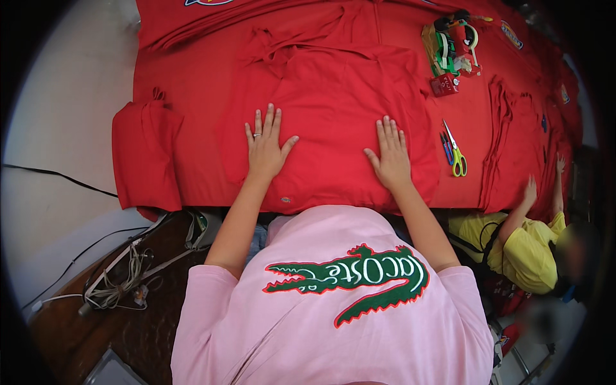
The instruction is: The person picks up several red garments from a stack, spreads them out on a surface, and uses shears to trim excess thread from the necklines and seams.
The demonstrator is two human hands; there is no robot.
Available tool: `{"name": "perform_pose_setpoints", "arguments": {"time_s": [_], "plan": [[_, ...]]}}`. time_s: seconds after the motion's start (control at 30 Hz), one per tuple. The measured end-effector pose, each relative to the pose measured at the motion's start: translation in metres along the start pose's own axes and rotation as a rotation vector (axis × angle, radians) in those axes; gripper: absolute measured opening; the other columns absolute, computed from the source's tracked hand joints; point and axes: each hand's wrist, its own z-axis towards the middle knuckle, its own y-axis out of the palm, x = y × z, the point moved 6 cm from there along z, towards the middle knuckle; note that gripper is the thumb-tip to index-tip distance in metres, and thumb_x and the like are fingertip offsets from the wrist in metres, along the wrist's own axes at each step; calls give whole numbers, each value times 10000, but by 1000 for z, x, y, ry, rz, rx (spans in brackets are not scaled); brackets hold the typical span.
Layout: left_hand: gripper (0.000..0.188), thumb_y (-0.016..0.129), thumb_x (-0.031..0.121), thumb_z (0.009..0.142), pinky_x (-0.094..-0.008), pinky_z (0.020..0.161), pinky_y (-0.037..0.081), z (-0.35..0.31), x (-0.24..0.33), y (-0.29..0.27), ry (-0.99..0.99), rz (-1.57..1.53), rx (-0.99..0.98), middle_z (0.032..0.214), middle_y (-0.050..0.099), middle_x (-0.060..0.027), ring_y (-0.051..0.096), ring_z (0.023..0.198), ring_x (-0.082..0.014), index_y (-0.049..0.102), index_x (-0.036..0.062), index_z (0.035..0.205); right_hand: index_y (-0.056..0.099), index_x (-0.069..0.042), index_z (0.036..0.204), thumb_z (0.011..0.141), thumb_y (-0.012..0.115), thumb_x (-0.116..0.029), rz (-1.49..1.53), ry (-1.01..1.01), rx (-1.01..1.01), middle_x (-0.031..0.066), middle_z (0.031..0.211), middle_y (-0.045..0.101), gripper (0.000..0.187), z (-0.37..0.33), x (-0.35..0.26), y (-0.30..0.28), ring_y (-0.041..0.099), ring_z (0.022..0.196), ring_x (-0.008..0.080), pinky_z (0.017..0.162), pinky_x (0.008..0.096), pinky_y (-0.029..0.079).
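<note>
A red garment (330, 173), apparently a shirt, lies spread in front of me on a table covered in red cloth. My left hand (265, 146) rests flat on its left part, fingers stretched out, with a ring on one finger. On its right part my right hand (391, 153) is laid flat as well, palm down and holding nothing. The fabric between the hands is fairly smooth, while folds and loose cloth bunch up at its far end. Right of the garment are scissors (457, 157) with yellow handles, and blue pens (446, 147) beside them.
Tape dispensers (457, 48) and a small red box (444, 85) stand at the far right. A folded red garment (146, 157) hangs over the left edge. More red garments (510, 141) lie right, where a co-worker in yellow (529, 253) works. Bundled cables (115, 282) lie lower left.
</note>
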Motion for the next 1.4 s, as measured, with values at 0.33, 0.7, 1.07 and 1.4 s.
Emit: {"name": "perform_pose_setpoints", "arguments": {"time_s": [0.33, 0.7, 1.07, 1.4], "plan": [[472, 645, 230, 1002, -617, 1267, 155, 145, 101, -20, 330, -234, 308, 1536, 525, -110, 366, 1529, -319, 578, 83, 1445, 587, -103, 1433, 987, 691, -307, 269, 115, 370, 156, 1566, 501, 501, 152, -11, -23, 494, 1383, 340, 1132, 510, 390], [289, 741, 347, 975, -405, 1078, 440, 246, 58, 12, 24, -1131, -375, 1058, 718, -15, 615, 1136, -181, 693, 75, 1057, 725, -70, 1029, 902, 792, -196, 512, 127, 286, 44, 1224, 705, 191, 210, 27, -17, 572, 1209, 257, 1093, 434, 335], [377, 659, 372, 1029, -410, 1071, 420, 251, 60, 26, 72, -1023, -472, 1151, 713, -63, 538, 1197, -267, 741, 34, 1173, 571, -42, 1203, 984, 640, 67, 1229, 377, 296, 32, 1082, 644, 254, 213, 35, 20, 610, 1008, 100, 930, 244, 495], [355, 654, 305, 1036, -291, 1022, 453, 246, 56, 16, -106, -1218, -611, 1136, 724, -48, 619, 1128, -141, 721, -3, 1197, 522, -47, 1234, 963, 625, 120, 1453, 365, 352, 34, 1172, 559, 335, 210, 36, 31, 580, 1077, 87, 956, 225, 499]]}}
